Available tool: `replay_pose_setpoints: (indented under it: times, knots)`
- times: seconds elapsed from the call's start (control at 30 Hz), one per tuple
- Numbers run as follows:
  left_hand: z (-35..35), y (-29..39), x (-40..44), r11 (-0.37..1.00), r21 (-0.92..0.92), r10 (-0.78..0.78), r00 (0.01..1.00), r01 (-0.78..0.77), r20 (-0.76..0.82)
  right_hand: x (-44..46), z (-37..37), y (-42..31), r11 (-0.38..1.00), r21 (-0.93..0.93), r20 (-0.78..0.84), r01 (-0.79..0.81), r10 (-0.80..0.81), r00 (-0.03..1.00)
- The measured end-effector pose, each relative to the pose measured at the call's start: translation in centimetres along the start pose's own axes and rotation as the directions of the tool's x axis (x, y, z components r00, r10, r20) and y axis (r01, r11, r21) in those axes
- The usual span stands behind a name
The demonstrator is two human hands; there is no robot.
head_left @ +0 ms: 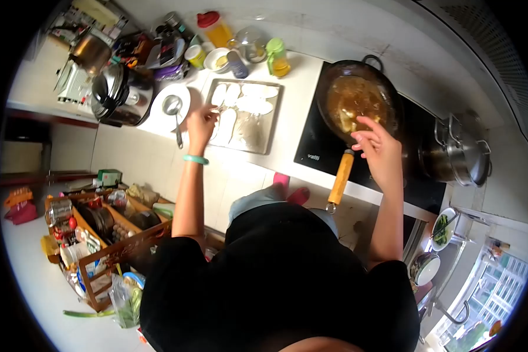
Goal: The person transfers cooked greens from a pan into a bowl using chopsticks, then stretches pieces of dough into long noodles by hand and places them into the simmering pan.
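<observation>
My left hand (202,124), with a green bangle on its wrist, is at the left edge of a metal tray (272,111). Its fingers are curled together beside the white oval dough-like pieces (226,124); whatever they pinch, if anything, is hidden. Several such pieces lie on the tray in rows. My right hand (379,150) is above the near side of a dark wok (324,100), fingers apart and holding nothing. Brown bubbling liquid (358,94) fills the wok, with pale pieces near its front. The wok's wooden handle (341,179) points toward me.
Left of the tray, a ladle (179,126) rests on a white plate (163,97). Bottles, a bowl (217,60) and a green-lidded oil jug (278,58) line the wall. A steel pot (460,154) stands right of the wok. A rice cooker (116,95) is far left.
</observation>
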State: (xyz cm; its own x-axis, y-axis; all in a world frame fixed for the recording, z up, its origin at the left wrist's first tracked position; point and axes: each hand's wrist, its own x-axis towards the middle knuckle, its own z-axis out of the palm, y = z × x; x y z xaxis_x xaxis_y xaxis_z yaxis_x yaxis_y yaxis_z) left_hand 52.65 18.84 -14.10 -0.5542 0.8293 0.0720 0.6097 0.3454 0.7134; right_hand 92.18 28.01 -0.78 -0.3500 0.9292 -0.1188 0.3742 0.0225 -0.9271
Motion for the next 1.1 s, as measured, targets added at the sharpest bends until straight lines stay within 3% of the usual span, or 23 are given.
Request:
replay_pose_setpoints:
  times: [0.13,0.23,0.3,0.43,0.5,0.63,0.7,0.77,0.83,0.9,1.1]
  knots:
    - [2.7,-3.5,-5.1,0.984,0.173,-0.052,0.998,0.045,0.033,-1.4,4.8,0.8,0.965,-0.215,0.137,0.148,-0.121,0.983]
    - [6.3,-2.7,-6.6,0.949,0.315,-0.044,0.992,0.003,0.121,-2.6,8.4,1.0,0.974,-0.188,0.221,0.127,-0.084,0.972]
    - [8.5,-1.7,-6.6,0.908,0.400,0.054,0.980,-0.128,0.193,-3.0,10.5,1.6,0.957,-0.270,0.262,0.108,-0.035,0.964]
    - [12.5,-2.9,-5.9,0.851,0.477,0.094,0.956,-0.222,0.277,-2.8,13.7,1.8,0.936,-0.344,0.243,0.068,0.018,0.970]
    - [13.4,-4.1,-5.3,0.845,0.469,0.052,0.912,-0.257,0.406,-2.2,15.3,2.2,0.935,-0.354,0.234,0.039,0.048,0.971]
    - [11.9,-4.8,-3.5,0.905,0.370,0.021,0.889,-0.211,0.457,-0.3,19.0,4.8,0.931,-0.360,0.171,-0.063,0.132,0.976]
    - [9.7,-4.2,-2.0,0.932,0.252,0.179,0.937,-0.259,0.300,0.9,20.8,6.9,0.932,-0.349,0.205,-0.095,0.174,0.963]
    - [6.9,-2.8,-0.3,0.926,0.236,0.225,0.933,-0.294,0.281,2.4,23.0,8.0,0.930,-0.341,0.252,-0.134,0.228,0.940]
    - [5.7,-2.3,1.1,0.897,0.289,0.276,0.934,-0.335,0.227,3.9,25.9,11.2,0.953,-0.291,0.277,-0.089,0.173,0.945]
    - [4.7,-1.7,2.1,0.905,0.239,0.302,0.927,-0.352,0.222,5.3,28.6,11.1,0.915,-0.403,0.289,0.016,0.111,0.951]
    - [4.1,-0.6,5.6,0.843,0.164,0.445,0.835,-0.513,0.325,8.6,36.5,11.4,0.933,-0.317,0.250,-0.171,0.256,0.934]
